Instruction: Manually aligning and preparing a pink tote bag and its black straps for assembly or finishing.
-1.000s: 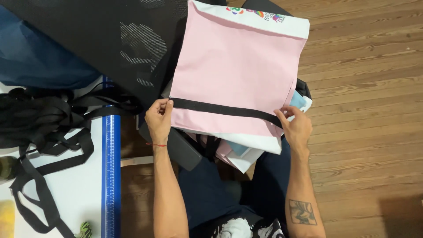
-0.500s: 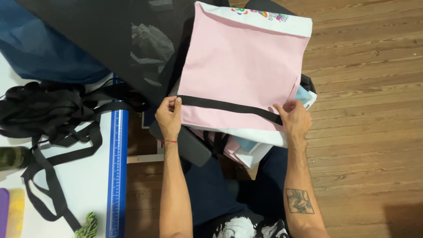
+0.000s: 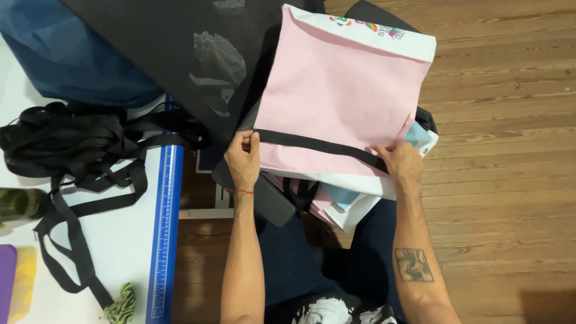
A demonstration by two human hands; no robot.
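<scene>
A pink fabric bag panel (image 3: 342, 96) with white bands at top and bottom lies on a stack in front of me. A black strap (image 3: 315, 144) runs across its lower part. My left hand (image 3: 243, 161) pinches the strap's left end at the panel's edge. My right hand (image 3: 399, 163) presses the strap's right end near the panel's right edge. More pink and light-blue pieces (image 3: 336, 201) poke out below the panel.
A black mesh sheet (image 3: 180, 54) lies to the left of the panel. A pile of black straps (image 3: 78, 141) sits on the white table (image 3: 114, 240) beside a blue ruler (image 3: 165, 228). Blue fabric (image 3: 66, 60) is at the far left. Wooden floor (image 3: 510, 150) on the right.
The view has shifted a little. Both hands stay on the ends of the black strap, holding it across the pink panel.
</scene>
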